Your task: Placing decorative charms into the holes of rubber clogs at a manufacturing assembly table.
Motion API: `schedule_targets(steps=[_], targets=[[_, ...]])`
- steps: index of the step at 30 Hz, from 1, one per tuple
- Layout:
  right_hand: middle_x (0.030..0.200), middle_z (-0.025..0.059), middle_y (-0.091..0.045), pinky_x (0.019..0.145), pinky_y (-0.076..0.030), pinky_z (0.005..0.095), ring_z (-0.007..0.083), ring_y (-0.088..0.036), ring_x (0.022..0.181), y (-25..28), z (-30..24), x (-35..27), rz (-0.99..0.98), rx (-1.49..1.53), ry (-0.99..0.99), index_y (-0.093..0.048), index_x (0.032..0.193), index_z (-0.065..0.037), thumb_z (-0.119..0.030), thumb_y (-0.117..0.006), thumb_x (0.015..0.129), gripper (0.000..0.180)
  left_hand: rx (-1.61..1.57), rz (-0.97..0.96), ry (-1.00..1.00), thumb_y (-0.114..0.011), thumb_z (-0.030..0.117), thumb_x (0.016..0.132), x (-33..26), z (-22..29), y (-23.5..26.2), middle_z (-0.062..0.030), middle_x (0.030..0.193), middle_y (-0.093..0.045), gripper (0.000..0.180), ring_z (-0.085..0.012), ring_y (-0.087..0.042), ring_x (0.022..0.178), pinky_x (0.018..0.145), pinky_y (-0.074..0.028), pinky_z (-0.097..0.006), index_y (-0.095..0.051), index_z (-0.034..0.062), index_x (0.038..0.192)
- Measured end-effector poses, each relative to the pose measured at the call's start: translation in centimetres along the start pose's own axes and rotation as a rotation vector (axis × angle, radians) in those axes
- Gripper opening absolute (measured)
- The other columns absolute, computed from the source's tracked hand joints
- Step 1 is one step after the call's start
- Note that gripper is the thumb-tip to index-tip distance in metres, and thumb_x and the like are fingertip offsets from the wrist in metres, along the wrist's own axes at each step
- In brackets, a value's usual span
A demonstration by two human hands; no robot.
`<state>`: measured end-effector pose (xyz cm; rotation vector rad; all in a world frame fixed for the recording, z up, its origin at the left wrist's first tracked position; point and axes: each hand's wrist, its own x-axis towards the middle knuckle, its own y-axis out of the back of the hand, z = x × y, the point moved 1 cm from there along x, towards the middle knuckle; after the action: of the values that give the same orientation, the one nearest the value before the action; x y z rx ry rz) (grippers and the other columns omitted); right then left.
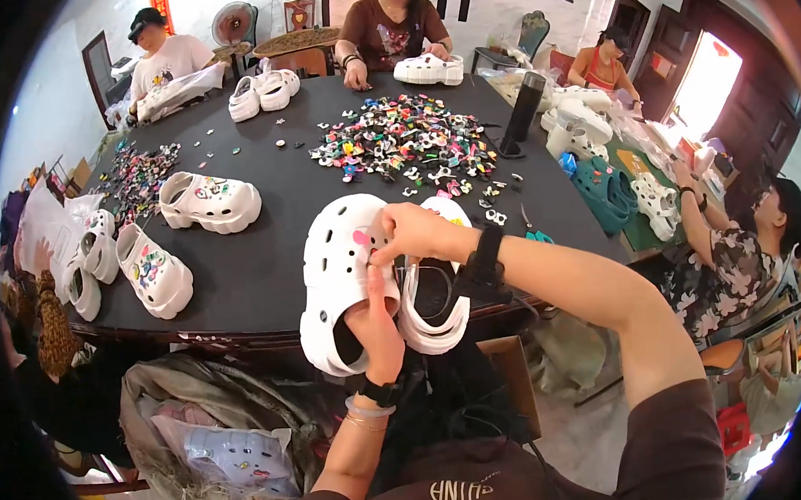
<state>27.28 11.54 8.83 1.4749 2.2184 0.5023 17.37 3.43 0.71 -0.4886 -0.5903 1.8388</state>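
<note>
A white foam clog (325, 253) is held over the table's near edge, its toe pointing away from me. My left hand (377, 336) reaches into its foot opening, fingers hidden inside, and its thumb lies on the outside of the upper. Against the upper's holes my right hand (413, 232) is closed in a pinch; whatever is between its fingertips is hidden. Beside those fingertips a pink shoe charm (361, 237) sits on the clog. A second white clog (444, 324) stands just to the right, partly covered by my right hand and wrist.
Heaped charms (405, 138) lie mid-table, with a smaller pile (138, 176) at left. White clogs with charms (211, 203) stand left. Small scissors (534, 231) and a black cylinder (526, 106) are at right. Several people work around the black table (241, 284). A bagged clog (240, 454) lies below.
</note>
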Motion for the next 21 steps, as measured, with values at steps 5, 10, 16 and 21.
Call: schedule_targets(steps=[5,10,16,21], targets=[[0.064,0.0,-0.049,0.039,-0.036,0.0222,0.0065,-0.044,0.046,-0.1,-0.2,-0.1,-0.127,0.003,0.047,-0.048,0.077,-0.006,-0.016,-0.071,0.071,0.026,0.071,-0.029,-0.083,-0.058,0.025,0.088,1.0,0.3,0.7,0.0055,0.066,-0.052,0.023,-0.001,-0.036,0.049,0.044,-0.024,-0.018,-0.06,0.003,0.081],[0.067,-0.0025,-0.05,0.044,-0.037,0.0198,0.0043,-0.044,0.05,-0.5,0.7,-1.5,-0.016,0.153,0.179,-0.056,0.091,-0.006,-0.016,-0.061,0.078,0.017,0.056,-0.002,-0.046,-0.054,0.034,0.09,2.2,2.3,2.9,0.0015,0.069,-0.056,0.032,-0.004,-0.045,0.052,0.046,-0.031,-0.019,-0.059,0.003,0.082],[0.058,-0.0018,-0.042,0.049,-0.033,0.0247,0.0067,-0.04,0.053,1.6,1.7,-5.2,0.228,-0.047,0.332,-0.057,0.091,-0.004,-0.014,-0.059,0.078,0.017,-0.171,-0.106,-0.033,-0.045,0.039,0.092,3.2,3.0,2.6,-0.0106,0.11,-0.057,0.048,-0.0182,-0.057,0.097,0.084,-0.046,-0.032,-0.048,-0.0036,0.114],[0.057,0.0036,-0.046,0.052,-0.036,0.0288,0.012,-0.044,0.053,2.0,2.9,-8.5,0.429,-0.06,0.233,-0.054,0.092,-0.004,-0.017,-0.057,0.083,0.017,0.164,-0.271,-0.039,-0.054,0.013,0.089,4.0,3.9,2.2,-0.0097,0.112,-0.055,0.034,-0.0134,-0.052,0.099,0.088,-0.039,-0.027,-0.048,-0.0079,0.114]])
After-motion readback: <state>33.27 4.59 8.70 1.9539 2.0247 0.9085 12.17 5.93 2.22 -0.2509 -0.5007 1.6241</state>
